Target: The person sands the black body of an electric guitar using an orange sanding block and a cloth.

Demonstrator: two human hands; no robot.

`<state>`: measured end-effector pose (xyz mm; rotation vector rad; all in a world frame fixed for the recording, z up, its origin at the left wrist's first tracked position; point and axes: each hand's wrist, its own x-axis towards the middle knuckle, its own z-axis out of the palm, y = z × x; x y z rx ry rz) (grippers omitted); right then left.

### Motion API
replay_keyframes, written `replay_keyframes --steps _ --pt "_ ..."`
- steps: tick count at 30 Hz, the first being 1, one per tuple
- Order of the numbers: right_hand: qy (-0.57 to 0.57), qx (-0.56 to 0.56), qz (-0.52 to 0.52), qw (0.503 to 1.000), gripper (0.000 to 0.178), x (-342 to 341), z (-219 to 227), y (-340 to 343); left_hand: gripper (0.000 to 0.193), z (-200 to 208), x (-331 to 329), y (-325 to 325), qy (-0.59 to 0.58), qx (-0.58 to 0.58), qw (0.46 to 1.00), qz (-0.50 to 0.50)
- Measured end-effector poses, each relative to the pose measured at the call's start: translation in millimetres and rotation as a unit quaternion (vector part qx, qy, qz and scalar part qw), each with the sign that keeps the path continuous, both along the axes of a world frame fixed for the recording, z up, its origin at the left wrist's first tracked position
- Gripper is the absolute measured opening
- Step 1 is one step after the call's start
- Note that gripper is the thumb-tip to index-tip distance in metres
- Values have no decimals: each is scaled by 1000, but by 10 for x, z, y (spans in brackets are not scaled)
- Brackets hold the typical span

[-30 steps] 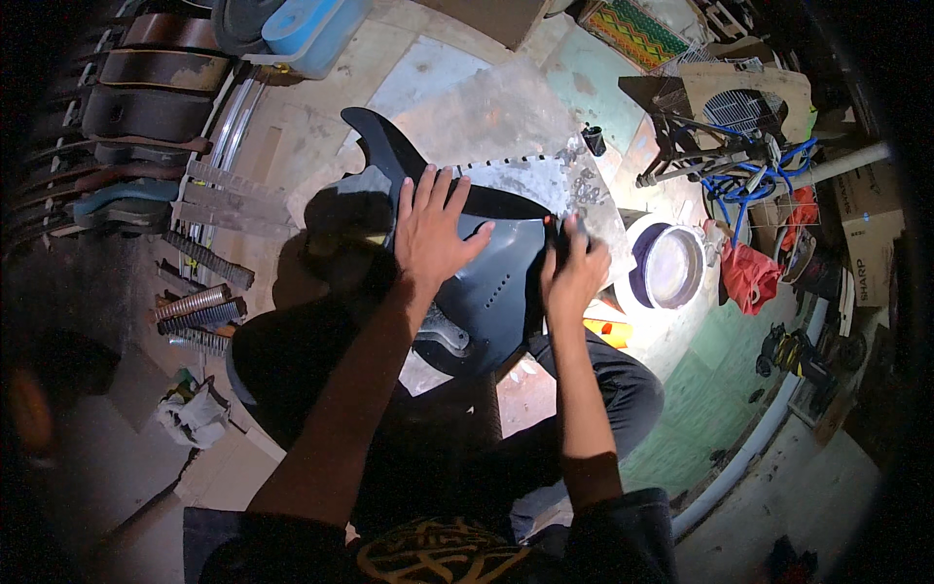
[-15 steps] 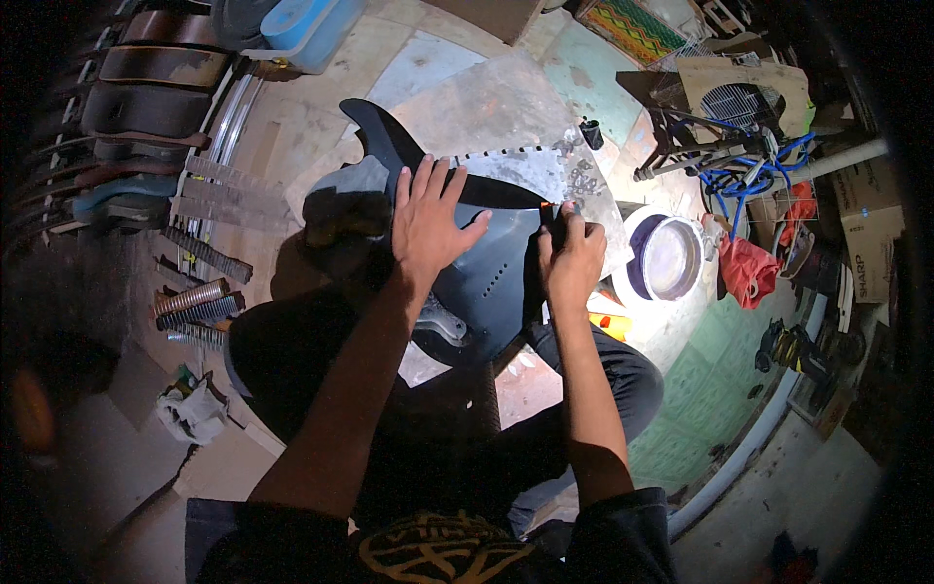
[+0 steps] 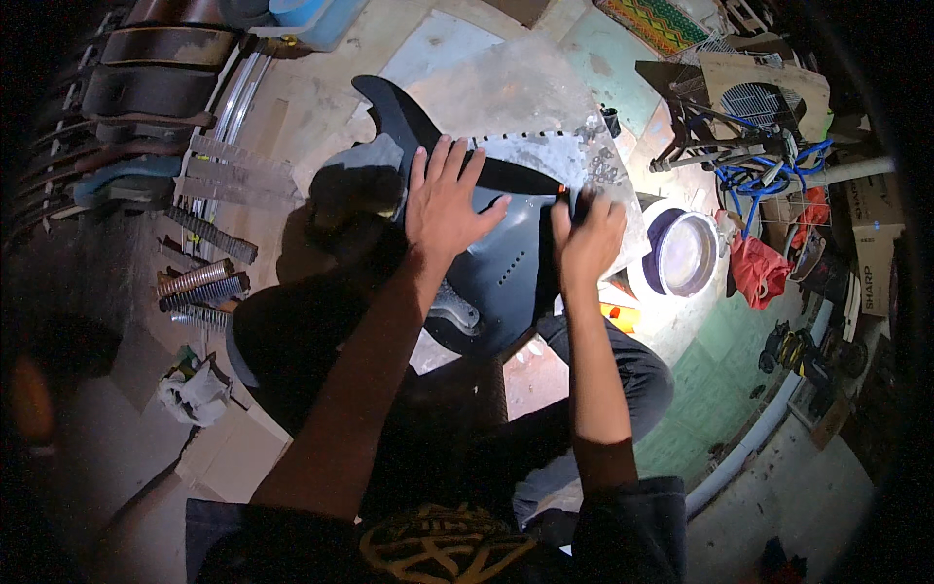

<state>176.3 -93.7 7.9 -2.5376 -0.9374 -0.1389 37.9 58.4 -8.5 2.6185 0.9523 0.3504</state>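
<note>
A glossy dark electric guitar body (image 3: 491, 277) lies across my lap, its pointed horn toward the far left and a slanted row of small holes in its face. My left hand (image 3: 446, 209) rests flat on its upper part, fingers spread. At the right edge of the body, my right hand (image 3: 592, 243) is closed around a small dark block (image 3: 582, 201) with an orange bit at its end. The hand partly hides the block, so its kind is unclear. A pale sheet with a dark-notched edge (image 3: 545, 151) lies just beyond the body.
Several guitar bodies (image 3: 146, 92) stand in a rack at the far left. Ribbed strips (image 3: 199, 287) lie below them. On the right are a round tub (image 3: 720, 248) with a whitish rim, a red bag (image 3: 759, 273) and a blue cable (image 3: 744, 195) by metal stands.
The whole scene has shifted slightly in view. My right hand has turned and moved a little along the guitar body's edge with the block. My left hand stays flat on the body.
</note>
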Motion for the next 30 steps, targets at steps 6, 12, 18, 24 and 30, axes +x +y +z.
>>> replay_keyframes --steps 6,12,18,24,30 --pt "0 -7 17 1000 41 -331 -50 -487 75 17 -4 -24 20 -16 1000 4" --pt "-9 0 -4 1000 36 110 -15 47 77 2 36 -2 48 -4 999 2" --pt "-3 7 28 1000 38 -319 -49 -465 76 35 15 -7 41 -13 999 -7" --pt "5 -1 1 1000 39 38 -60 -31 75 35 4 14 42 -15 999 -3" --pt "8 2 -9 1000 41 -129 -62 -225 74 23 54 -5 21 1 1000 -9"
